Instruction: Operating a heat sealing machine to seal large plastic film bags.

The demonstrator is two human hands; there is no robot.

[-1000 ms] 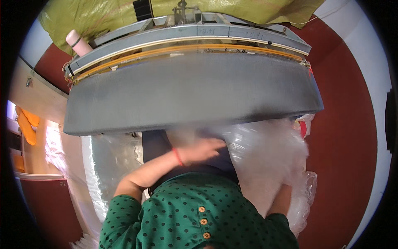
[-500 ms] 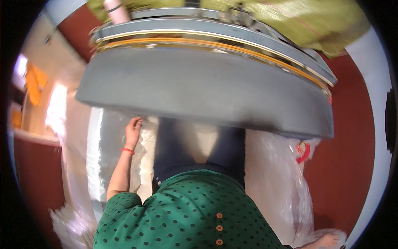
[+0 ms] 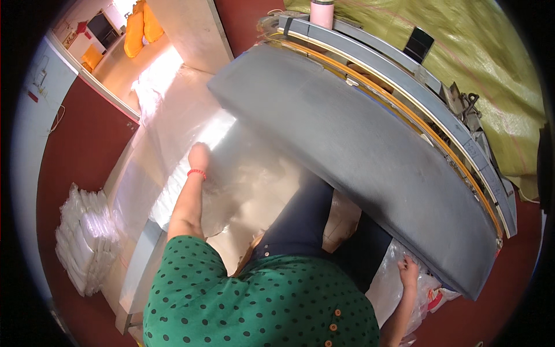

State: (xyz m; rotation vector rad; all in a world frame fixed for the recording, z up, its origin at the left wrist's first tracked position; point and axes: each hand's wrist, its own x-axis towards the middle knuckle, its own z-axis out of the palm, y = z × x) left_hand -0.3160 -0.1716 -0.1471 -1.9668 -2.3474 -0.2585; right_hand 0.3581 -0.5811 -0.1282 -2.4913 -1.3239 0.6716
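Note:
My left hand (image 3: 198, 155), a red bracelet at its wrist, is closed at the top end of a stack of clear plastic bags (image 3: 167, 199). It seems to grip a thin clear plastic sheet (image 3: 254, 168), blurred, that spreads rightward over my lap side. At the lower right, my right hand (image 3: 408, 270) has its fingers curled together beside more clear plastic (image 3: 390, 277); what they hold, if anything, is too small to tell. Across the front stands a long grey machine (image 3: 347, 139), like a bag sealer, with an orange strip (image 3: 399, 98) along its top.
On the machine's back rail are a pink bottle (image 3: 321, 14), a black phone (image 3: 418, 45) and a metal clamp (image 3: 465, 107). A yellow-green woven sheet (image 3: 485, 52) lies behind. Bundled plastic bags (image 3: 87, 243) stand at left, near a doorway. Red-brown wall panels (image 3: 72, 150) surround the place.
The view has turned left, so the machine now slants down to the right. My left hand has closed by the bag stack. My right hand has come up from the lower right toward the machine.

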